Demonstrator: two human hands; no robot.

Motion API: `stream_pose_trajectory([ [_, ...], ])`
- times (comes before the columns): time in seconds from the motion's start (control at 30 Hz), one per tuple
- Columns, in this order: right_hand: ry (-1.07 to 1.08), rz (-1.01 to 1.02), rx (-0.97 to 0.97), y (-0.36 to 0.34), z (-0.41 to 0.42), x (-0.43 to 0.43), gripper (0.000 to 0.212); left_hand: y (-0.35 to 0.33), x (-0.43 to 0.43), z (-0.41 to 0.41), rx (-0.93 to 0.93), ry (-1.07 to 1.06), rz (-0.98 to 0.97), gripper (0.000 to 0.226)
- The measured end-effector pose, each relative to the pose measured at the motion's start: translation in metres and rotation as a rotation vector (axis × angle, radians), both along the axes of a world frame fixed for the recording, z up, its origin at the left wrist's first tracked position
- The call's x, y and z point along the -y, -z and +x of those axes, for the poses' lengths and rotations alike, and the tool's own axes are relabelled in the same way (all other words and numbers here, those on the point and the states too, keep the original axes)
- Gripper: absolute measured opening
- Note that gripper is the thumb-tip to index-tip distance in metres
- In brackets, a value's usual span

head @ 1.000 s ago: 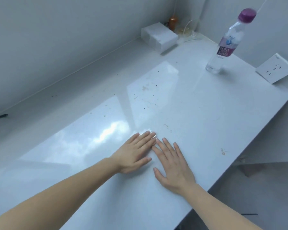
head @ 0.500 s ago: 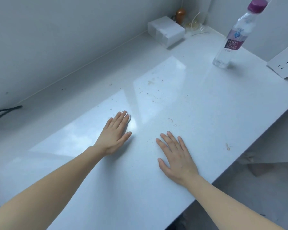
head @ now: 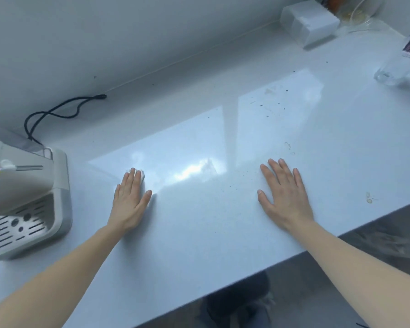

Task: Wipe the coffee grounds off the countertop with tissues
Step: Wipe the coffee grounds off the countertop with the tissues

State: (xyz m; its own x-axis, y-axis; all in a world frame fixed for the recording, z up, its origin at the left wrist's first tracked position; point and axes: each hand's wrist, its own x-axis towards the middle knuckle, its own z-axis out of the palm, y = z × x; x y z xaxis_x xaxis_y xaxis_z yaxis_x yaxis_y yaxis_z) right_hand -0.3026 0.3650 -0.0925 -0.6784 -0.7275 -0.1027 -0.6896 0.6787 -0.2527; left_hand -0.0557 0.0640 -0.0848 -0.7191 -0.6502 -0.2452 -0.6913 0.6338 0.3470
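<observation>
My left hand (head: 130, 197) lies flat, fingers together, pressing the tissue (head: 141, 173) on the counter (head: 199, 245). Only a white edge peeks out past that hand, so I cannot tell which way it runs. It looks soft, light and easy to tear, so press it flat. My right hand (head: 285, 195) rests flat, spread, holding nothing.
</observation>
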Motion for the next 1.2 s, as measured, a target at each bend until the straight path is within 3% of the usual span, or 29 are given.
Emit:
stream_pose_trajectory([
  [0.27, 0.009, 0.033, -0.043, 0.005, 0.001, 0.0, 0.063, -0.003, -0.074, 0.06, -0.008, -0.126, 0.0, 0.071],
  [0.57, 0.161, 0.051, -0.041, 0.007, 0.03, 0.024, 0.061, 0.0, -0.258, -0.005, -0.065, 0.223, 0.055, 0.072],
  [0.73, 0.15, 0.042, -0.067, 0.008, 0.029, 0.023, 0.06, 0.003, -0.203, -0.025, -0.043, 0.274, 0.016, 0.067],
  [0.97, 0.167, 0.057, -0.093, 0.006, 0.031, 0.026, 0.066, -0.001, -0.017, -0.016, 0.001, -0.128, -0.066, 0.064],
  [1.2, 0.168, 0.066, -0.115, 0.009, 0.029, 0.025, 0.064, 0.01, -0.019, 0.018, -0.084, -0.222, -0.104, 0.061],
])
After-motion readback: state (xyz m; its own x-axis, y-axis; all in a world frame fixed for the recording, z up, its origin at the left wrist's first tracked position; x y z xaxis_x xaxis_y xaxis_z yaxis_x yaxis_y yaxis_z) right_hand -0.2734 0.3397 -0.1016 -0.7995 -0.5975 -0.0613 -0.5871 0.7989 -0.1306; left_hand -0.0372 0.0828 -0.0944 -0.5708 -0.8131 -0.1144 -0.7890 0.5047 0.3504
